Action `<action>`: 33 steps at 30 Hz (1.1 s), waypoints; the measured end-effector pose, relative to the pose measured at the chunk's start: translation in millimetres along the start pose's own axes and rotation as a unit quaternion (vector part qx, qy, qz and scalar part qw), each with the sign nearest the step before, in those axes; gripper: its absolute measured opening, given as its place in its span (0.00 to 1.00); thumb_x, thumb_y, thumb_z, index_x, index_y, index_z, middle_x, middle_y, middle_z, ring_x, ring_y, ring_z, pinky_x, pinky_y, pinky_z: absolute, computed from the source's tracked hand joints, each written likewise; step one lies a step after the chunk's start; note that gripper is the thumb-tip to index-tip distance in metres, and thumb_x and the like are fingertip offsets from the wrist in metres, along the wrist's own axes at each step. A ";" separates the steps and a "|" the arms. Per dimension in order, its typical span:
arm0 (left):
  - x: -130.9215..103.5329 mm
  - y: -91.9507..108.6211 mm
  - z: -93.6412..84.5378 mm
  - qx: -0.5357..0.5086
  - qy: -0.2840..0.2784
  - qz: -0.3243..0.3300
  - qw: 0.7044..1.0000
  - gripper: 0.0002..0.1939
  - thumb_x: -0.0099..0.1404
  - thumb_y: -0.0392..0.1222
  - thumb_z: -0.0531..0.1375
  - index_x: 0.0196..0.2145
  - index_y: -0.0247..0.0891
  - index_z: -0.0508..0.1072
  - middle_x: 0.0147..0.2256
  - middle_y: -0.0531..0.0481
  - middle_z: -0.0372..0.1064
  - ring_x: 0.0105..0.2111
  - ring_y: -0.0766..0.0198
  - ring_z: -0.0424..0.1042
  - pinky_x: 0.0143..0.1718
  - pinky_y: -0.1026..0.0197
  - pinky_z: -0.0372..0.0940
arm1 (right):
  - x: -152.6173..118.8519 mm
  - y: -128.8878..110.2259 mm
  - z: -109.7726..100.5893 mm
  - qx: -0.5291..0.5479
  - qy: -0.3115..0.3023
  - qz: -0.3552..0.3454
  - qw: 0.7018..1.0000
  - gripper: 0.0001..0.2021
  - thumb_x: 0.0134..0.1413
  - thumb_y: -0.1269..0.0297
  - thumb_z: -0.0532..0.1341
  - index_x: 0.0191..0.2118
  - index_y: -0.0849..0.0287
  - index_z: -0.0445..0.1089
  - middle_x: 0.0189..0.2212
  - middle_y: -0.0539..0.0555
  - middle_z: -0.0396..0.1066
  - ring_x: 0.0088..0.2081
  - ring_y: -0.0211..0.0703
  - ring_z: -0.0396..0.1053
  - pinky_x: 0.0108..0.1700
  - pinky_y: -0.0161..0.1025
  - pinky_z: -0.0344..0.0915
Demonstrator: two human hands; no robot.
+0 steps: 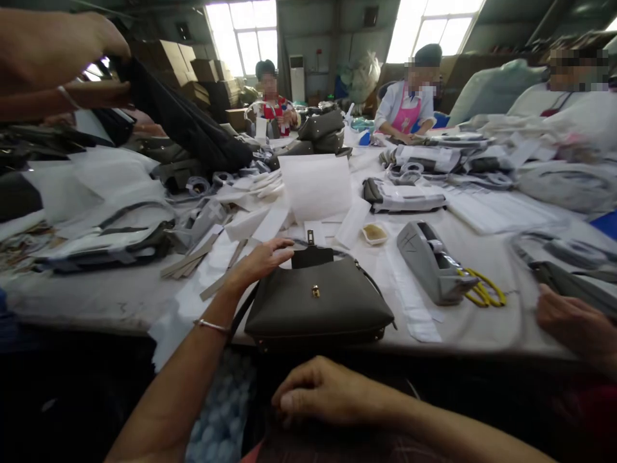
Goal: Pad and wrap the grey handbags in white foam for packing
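A dark grey-green handbag [318, 302] with a gold turn lock [315, 291] lies at the table's front edge, its lock side toward me. Its dark closing tab [312, 257] with a metal plate stands up behind the top edge. My left hand [264, 260], fingers stretched out, rests at the bag's upper left beside the tab. Below the table edge, in front of the bag, is my right hand [328, 391], its fingers curled in. Whatever those fingers might hold is hidden.
A grey tape dispenser [431, 263] with yellow-handled scissors [484, 289] stands to the right. Behind the bag are white sheets [315, 186] and a small dish [375, 233]. Wrapped bags [405, 195] lie around. Co-workers' hands show at upper left [62, 48] and right [576, 328].
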State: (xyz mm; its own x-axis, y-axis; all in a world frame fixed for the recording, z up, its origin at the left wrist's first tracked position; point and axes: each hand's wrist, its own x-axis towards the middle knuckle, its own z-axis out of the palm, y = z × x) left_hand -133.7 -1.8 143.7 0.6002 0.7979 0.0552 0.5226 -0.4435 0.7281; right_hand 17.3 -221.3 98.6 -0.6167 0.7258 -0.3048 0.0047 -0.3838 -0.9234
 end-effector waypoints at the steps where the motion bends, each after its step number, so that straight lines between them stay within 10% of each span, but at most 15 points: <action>1: -10.8 6.6 -4.0 0.015 -0.012 0.017 1.000 0.26 0.67 0.58 0.55 0.55 0.39 0.73 0.54 0.45 0.72 0.54 0.52 0.70 0.59 0.53 0.62 | -8.4 -16.3 -1.0 -0.102 0.017 -0.071 0.992 0.14 0.57 0.55 0.65 0.44 0.60 0.77 0.38 0.54 0.78 0.39 0.43 0.75 0.43 0.37 0.69; 5: -69.1 22.1 3.0 0.125 -0.040 0.073 0.989 0.33 0.68 0.58 0.56 0.65 0.43 0.60 0.65 0.44 0.58 0.64 0.53 0.59 0.64 0.51 0.56 | -40.4 -67.9 -32.5 -0.409 0.156 -0.289 0.852 0.11 0.62 0.67 0.60 0.49 0.57 0.75 0.42 0.56 0.78 0.45 0.44 0.74 0.52 0.41 0.68; 9: -109.9 17.7 39.4 0.278 -0.038 0.125 0.952 0.53 0.56 0.61 0.67 0.69 0.39 0.48 0.67 0.37 0.51 0.67 0.47 0.51 0.66 0.41 0.51 | -39.6 -63.5 -76.9 -0.597 0.216 -0.218 0.741 0.38 0.50 0.58 0.70 0.66 0.56 0.59 0.62 0.63 0.64 0.65 0.60 0.57 0.67 0.62 0.50; 15: -116.5 8.5 69.9 0.362 -0.031 0.117 0.924 0.46 0.60 0.48 0.65 0.69 0.41 0.48 0.67 0.39 0.53 0.66 0.48 0.54 0.65 0.41 0.50 | -24.6 -29.5 -95.1 -0.657 0.145 -0.120 0.730 0.48 0.42 0.60 0.73 0.68 0.61 0.54 0.67 0.69 0.53 0.68 0.65 0.51 0.68 0.64 0.44; 22: -101.8 7.1 78.3 0.393 -0.011 0.147 0.908 0.32 0.66 0.30 0.49 0.68 0.40 0.55 0.64 0.41 0.60 0.63 0.54 0.61 0.64 0.49 0.54 | -26.2 -50.7 -115.4 -0.680 0.115 -0.090 0.719 0.45 0.41 0.69 0.71 0.67 0.62 0.56 0.65 0.69 0.58 0.66 0.63 0.54 0.68 0.63 0.48; 33: -97.2 -11.9 92.6 0.385 0.069 0.244 0.887 0.31 0.70 0.32 0.48 0.67 0.52 0.56 0.63 0.49 0.61 0.62 0.52 0.62 0.65 0.42 0.50 | -27.6 17.6 -129.1 -0.687 0.219 -0.202 0.663 0.31 0.60 0.79 0.49 0.68 0.58 0.54 0.64 0.62 0.62 0.66 0.56 0.57 0.65 0.60 0.58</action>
State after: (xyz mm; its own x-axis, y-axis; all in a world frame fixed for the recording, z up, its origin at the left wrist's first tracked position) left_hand -142.2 -111.8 66.5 0.8162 0.4536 0.3580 0.5122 -0.8547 -0.0848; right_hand 136.0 -174.4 60.6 -0.5000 0.8223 0.2717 0.8063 0.5565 -0.2005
